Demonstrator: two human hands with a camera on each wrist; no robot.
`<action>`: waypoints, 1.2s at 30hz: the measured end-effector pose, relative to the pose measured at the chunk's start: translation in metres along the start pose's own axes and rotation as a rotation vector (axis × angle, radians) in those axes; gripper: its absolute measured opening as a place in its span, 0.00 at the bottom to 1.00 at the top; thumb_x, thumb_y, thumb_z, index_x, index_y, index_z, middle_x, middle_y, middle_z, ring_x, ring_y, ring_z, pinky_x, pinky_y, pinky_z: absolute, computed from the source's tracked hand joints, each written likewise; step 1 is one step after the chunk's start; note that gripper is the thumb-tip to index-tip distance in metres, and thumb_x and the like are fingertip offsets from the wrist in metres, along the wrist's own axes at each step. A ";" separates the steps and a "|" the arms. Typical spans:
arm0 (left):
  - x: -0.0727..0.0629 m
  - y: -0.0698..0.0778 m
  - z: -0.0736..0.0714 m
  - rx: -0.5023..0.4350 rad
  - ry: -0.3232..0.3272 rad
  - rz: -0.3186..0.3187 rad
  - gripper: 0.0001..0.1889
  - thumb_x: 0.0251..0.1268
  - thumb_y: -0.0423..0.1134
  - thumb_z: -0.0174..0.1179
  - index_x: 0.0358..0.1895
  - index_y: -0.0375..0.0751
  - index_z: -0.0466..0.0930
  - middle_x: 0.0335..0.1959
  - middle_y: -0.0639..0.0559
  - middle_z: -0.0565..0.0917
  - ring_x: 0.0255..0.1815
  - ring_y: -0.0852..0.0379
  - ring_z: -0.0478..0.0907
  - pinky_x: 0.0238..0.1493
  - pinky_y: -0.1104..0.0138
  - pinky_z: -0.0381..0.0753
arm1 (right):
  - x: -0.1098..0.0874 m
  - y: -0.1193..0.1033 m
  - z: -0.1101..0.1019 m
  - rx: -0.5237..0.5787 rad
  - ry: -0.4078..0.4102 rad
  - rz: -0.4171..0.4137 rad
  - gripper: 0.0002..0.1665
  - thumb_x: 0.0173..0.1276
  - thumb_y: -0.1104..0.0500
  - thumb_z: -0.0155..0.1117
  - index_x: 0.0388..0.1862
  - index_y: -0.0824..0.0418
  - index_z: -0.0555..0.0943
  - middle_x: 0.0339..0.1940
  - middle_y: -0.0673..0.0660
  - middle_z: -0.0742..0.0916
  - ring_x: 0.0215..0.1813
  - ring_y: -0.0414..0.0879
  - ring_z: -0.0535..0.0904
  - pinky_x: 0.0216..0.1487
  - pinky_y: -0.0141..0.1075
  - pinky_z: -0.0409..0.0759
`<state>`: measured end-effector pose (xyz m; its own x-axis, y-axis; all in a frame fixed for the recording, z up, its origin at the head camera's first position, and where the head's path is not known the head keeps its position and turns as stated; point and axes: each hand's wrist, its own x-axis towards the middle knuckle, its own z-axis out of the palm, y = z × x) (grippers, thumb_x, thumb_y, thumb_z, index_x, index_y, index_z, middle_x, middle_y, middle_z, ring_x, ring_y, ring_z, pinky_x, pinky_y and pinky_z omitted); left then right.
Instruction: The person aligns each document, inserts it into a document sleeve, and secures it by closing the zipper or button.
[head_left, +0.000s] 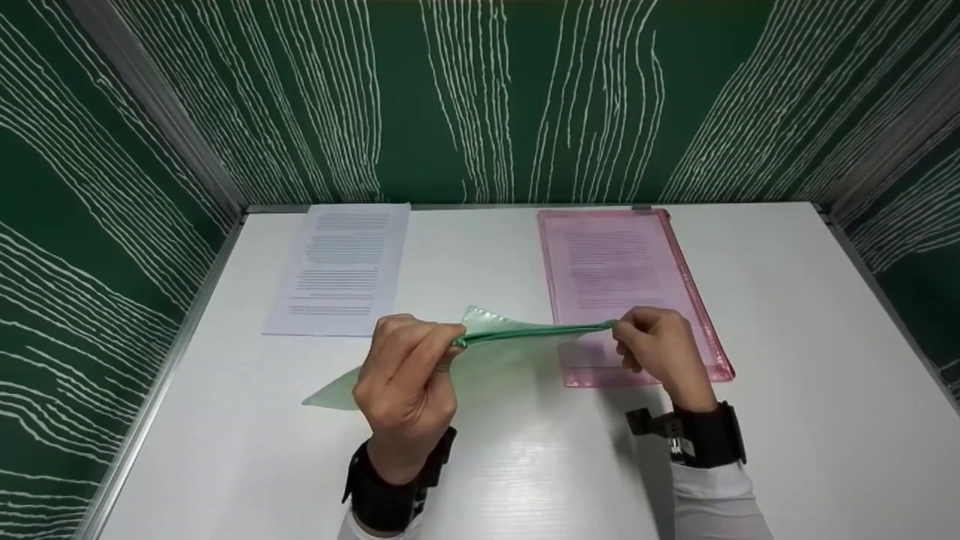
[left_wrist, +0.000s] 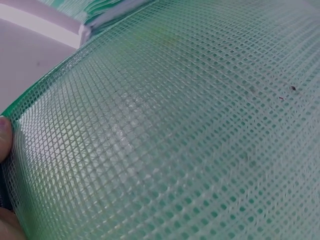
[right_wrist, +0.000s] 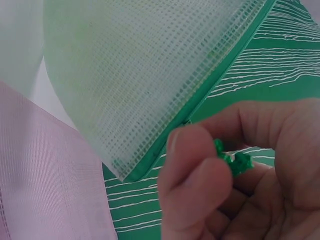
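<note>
A translucent green mesh zipper pouch (head_left: 502,367) is held up over the table, its green zipper edge (head_left: 536,331) stretched between both hands. At the left end of that edge, my left hand (head_left: 409,375) pinches the pouch between thumb and fingers. The right hand (head_left: 664,345) grips the zipper's other end; in the right wrist view a small green piece (right_wrist: 237,162), perhaps the zipper pull, pokes out between thumb and finger. Mesh (left_wrist: 175,130) fills most of the left wrist view. Whether the zipper is apart or closed is not clear.
On the white table (head_left: 810,315), printed paper (head_left: 337,270) lies at the back left. A pink zipper pouch (head_left: 615,289) with a printed sheet inside lies at the back right, partly beneath the right hand. Green walls with white lines (head_left: 465,97) stand behind and beside.
</note>
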<state>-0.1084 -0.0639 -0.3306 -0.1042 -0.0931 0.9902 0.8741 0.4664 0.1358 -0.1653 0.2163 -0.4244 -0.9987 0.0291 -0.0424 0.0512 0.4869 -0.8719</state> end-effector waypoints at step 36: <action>0.002 0.000 -0.003 0.013 0.017 -0.007 0.06 0.54 0.32 0.62 0.26 0.29 0.83 0.20 0.46 0.79 0.22 0.54 0.71 0.28 0.66 0.71 | 0.002 0.003 -0.008 -0.006 0.020 0.046 0.10 0.61 0.62 0.55 0.24 0.67 0.77 0.16 0.57 0.79 0.14 0.43 0.74 0.18 0.36 0.75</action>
<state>-0.1068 -0.0664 -0.3287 -0.1017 -0.1112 0.9886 0.8672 0.4770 0.1429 -0.1670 0.2244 -0.4231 -0.9950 0.0689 -0.0725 0.0971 0.4897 -0.8665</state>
